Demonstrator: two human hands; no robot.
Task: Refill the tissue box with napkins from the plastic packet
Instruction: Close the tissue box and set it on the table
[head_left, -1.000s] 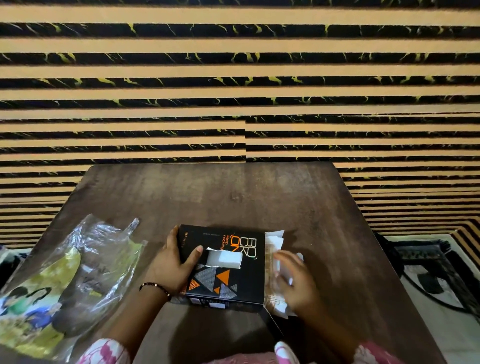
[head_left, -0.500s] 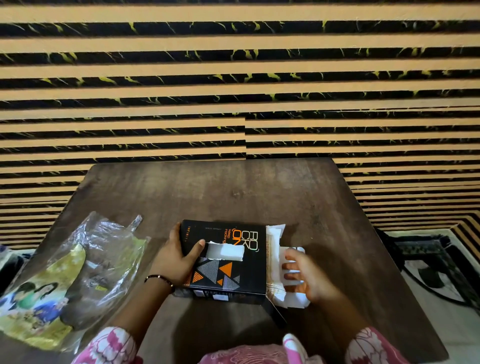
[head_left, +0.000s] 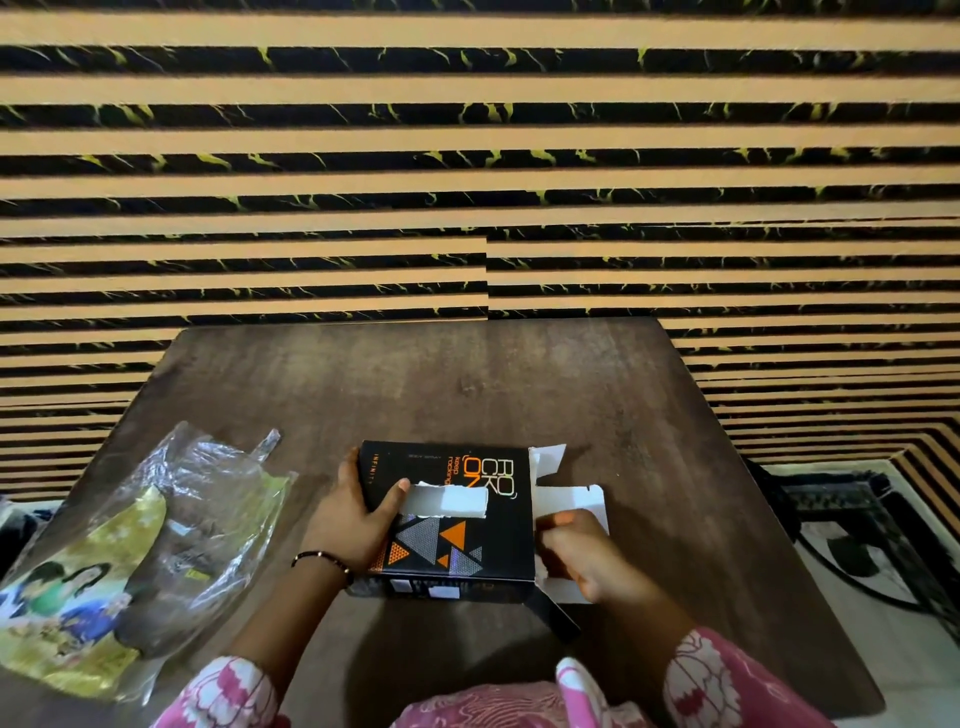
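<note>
Since half a second ago the right hand (head_left: 587, 558) has drawn nearer, fingers curled against the white end flap (head_left: 576, 501) at the open right end of the tissue box (head_left: 457, 551); whether it pinches the flap, I cannot tell. Black with orange triangles, the box lies flat near the table's (head_left: 467, 384) near edge. Grasping its left end, the left hand (head_left: 356, 525) rests its thumb beside the white napkin (head_left: 457, 501) in the top slot. Left of them lies the plastic packet (head_left: 156, 545), crumpled.

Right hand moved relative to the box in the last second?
Yes. The right hand has drawn back toward the person along the open right end of the tissue box, uncovering more of the white end flap.
</note>
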